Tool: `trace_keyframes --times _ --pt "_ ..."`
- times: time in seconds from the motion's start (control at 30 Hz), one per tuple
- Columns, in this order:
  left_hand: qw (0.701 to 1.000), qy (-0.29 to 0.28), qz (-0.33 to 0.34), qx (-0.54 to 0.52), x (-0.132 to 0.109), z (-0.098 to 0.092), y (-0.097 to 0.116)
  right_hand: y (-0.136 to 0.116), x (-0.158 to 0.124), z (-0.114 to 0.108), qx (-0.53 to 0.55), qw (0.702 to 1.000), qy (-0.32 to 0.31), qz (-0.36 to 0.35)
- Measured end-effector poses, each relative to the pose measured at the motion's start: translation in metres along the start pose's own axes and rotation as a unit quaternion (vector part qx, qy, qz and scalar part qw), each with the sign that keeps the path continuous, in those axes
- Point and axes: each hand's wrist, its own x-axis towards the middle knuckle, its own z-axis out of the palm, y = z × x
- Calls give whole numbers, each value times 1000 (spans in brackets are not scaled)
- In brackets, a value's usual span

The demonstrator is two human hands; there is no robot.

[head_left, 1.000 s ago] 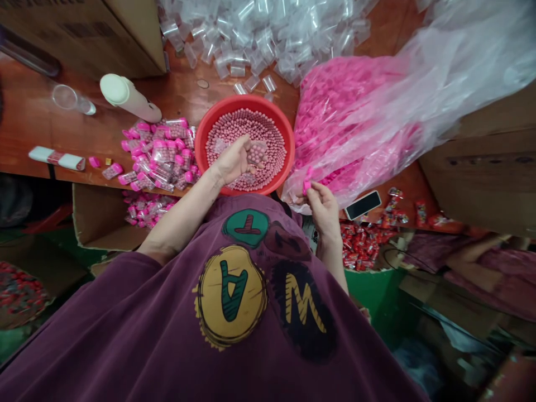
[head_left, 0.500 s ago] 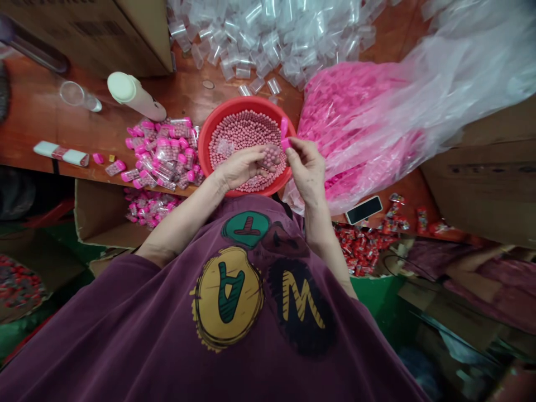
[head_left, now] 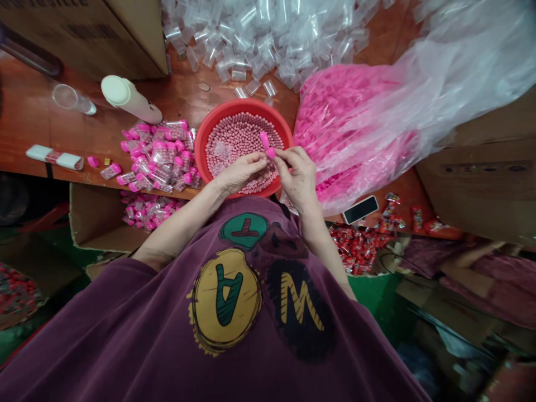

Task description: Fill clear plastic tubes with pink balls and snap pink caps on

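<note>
A red bowl point(head_left: 201, 134) of small pink balls point(head_left: 240, 131) stands at the table's front edge. Over its right side, my right hand point(head_left: 298, 172) pinches a pink cap point(head_left: 270, 152) with its lid flipped up. Just left of it, my left hand point(head_left: 243, 174) has its fingers closed round a small container, mostly hidden by the fingers, and the cap is against it. Two clear containers point(head_left: 221, 151) lie on the balls. Left of the bowl is a pile of filled, pink-capped containers point(head_left: 161, 156).
Clear empty containers point(head_left: 259, 39) are heaped behind the bowl. A plastic bag of pink caps point(head_left: 347, 123) lies to the right, near a phone point(head_left: 360, 210). A pale bottle point(head_left: 129, 99) and a carton point(head_left: 84, 39) stand left. Another person's arm point(head_left: 473, 259) shows at right.
My right hand has moved left with the pink cap, up to my left hand. My left hand's fingers have closed more; the balls seen on them before are now mostly hidden.
</note>
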Motion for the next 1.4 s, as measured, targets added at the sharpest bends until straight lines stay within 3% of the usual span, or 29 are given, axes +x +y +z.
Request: trace_keyframes --times 0.2,0.37,0.53,0.7,0.83,0.97,1.23,1.4 --pt "1000 4 4 -20 -3 -2 -3 -2 -8 0 -1 999 -19 -39" --pt "1000 0 10 0 -3 -2 -3 2 -12 6 7 1000 -2 7" --pt "1000 -7 17 14 -3 0 -4 -1 -15 6 -13 1000 -20 13" --pt "1000 -2 13 -3 -4 3 -4 -5 -17 5 -17 1000 2 22" --pt "1000 5 1 -3 -3 4 -4 2 -18 5 -18 1000 19 6" --pt "1000 18 -6 -21 -1 4 -4 3 -19 4 -16 1000 -5 -19" --pt "1000 13 -7 6 -4 8 -1 9 -18 5 52 997 30 57" --pt "1000 12 -6 14 -7 14 4 4 -19 5 51 996 33 60"
